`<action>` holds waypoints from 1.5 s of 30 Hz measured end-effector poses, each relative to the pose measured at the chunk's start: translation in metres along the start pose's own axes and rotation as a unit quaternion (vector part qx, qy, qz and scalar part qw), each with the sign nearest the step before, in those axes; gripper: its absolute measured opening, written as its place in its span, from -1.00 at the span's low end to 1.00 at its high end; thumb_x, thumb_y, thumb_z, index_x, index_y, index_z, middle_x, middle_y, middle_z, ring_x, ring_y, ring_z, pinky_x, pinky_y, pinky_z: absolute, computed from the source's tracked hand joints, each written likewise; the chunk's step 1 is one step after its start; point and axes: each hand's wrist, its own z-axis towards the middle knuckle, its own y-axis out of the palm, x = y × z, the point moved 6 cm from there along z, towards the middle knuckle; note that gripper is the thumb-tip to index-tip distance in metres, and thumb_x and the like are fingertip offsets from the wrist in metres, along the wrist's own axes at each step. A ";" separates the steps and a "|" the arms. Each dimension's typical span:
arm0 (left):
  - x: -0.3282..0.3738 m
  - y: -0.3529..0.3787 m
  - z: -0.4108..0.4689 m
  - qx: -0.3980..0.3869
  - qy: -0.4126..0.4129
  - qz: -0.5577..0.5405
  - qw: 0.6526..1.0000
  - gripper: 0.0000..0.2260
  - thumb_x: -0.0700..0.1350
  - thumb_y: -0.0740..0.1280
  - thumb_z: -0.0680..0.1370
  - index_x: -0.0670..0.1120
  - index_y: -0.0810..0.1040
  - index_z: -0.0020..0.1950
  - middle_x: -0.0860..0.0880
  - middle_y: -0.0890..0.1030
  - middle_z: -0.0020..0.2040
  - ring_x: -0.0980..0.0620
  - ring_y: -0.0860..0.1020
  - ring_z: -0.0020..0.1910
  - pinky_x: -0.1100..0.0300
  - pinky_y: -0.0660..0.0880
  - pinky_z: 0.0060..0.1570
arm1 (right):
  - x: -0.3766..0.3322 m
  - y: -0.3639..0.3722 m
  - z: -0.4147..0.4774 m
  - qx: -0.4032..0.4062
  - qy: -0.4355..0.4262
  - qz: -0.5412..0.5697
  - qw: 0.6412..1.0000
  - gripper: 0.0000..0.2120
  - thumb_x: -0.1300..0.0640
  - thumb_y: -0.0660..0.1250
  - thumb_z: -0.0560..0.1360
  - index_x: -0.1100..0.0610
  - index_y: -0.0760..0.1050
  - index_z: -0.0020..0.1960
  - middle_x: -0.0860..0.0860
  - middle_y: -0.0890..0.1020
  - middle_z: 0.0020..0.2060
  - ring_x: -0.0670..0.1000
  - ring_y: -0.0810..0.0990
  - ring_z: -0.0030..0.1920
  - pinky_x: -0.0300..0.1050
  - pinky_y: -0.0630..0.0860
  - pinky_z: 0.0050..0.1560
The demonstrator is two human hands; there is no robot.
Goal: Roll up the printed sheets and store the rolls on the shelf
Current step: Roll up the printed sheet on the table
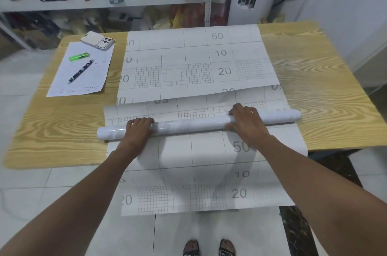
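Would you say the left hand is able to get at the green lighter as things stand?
Probably yes: the lighter lies uncovered on a paper sheet farther left, nothing tall between. The left hand would first have to release the roll.

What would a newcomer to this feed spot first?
Both hands stand out: the left hand and right hand grip a partly wound white roll lying across the near middle of the wooden table. Beyond it a gridded sheet with large numbers lies flat, and a hanging sheet drapes over the near edge. At far left a green lighter and pen lie on a paper, with a phone at its far edge.
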 end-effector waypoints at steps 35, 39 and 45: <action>0.016 -0.001 -0.014 -0.023 0.030 0.056 0.998 -0.39 0.04 0.48 0.35 -0.21 0.42 0.29 -0.25 0.47 0.07 -0.27 0.43 0.04 -0.17 0.34 0.10 | -0.009 0.000 -0.027 -0.018 -0.031 0.131 0.991 -0.61 -0.01 0.34 0.48 0.19 0.44 0.20 0.06 0.46 0.10 0.08 0.43 0.03 -0.11 0.33 -0.01; 0.018 -0.002 -0.016 -0.005 0.024 0.041 0.999 -0.45 -0.04 0.49 0.35 -0.19 0.42 0.26 -0.22 0.50 0.07 -0.25 0.45 0.04 -0.14 0.30 0.15 | -0.009 0.001 -0.029 -0.018 -0.039 0.110 0.993 -0.66 -0.01 0.27 0.53 0.19 0.46 0.20 0.09 0.51 0.09 0.09 0.44 0.06 -0.11 0.28 0.04; 0.016 -0.002 -0.015 0.019 0.060 0.035 0.997 -0.68 -0.06 0.41 0.44 -0.17 0.47 0.12 -0.13 0.56 0.01 -0.18 0.50 0.02 -0.09 0.21 0.22 | -0.013 -0.011 -0.039 0.042 -0.029 0.118 0.992 -0.71 0.15 0.29 0.53 0.22 0.46 0.22 0.17 0.60 -0.02 0.20 0.50 0.01 0.08 0.40 0.02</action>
